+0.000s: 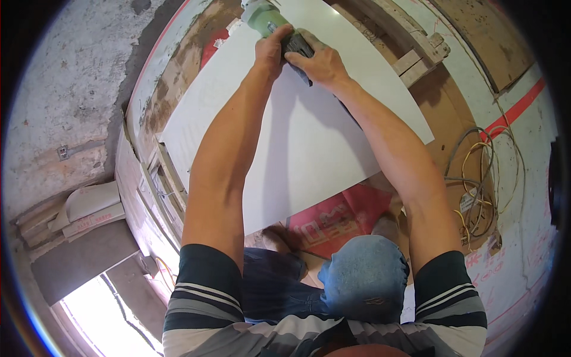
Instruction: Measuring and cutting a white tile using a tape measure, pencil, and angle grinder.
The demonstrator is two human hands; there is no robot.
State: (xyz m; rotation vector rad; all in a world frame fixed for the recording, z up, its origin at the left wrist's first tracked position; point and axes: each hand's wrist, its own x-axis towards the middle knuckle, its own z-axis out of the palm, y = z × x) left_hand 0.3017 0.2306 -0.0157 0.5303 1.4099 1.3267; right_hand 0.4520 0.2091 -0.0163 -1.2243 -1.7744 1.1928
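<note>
A large white tile [321, 149] lies in front of me, with its near edge just past my knees. Over its far end is a green and black angle grinder [262, 22], whose metal head is partly cut off by the top of the view. My left hand [271, 52] is closed around the tool's body. Behind it on the black rear part, my right hand [320, 63] also grips. A dark cord [351, 116] shows beside my right forearm, which hides most of it. The grinder's disc cannot be seen.
Under the tile's near edge lies a red printed sheet [333, 220]. Coiled cables [476, 178] rest on cardboard to the right. A wooden frame piece [416, 56] stands at the far right of the tile. At left are a rough wall [65, 89] and a bright opening [101, 315].
</note>
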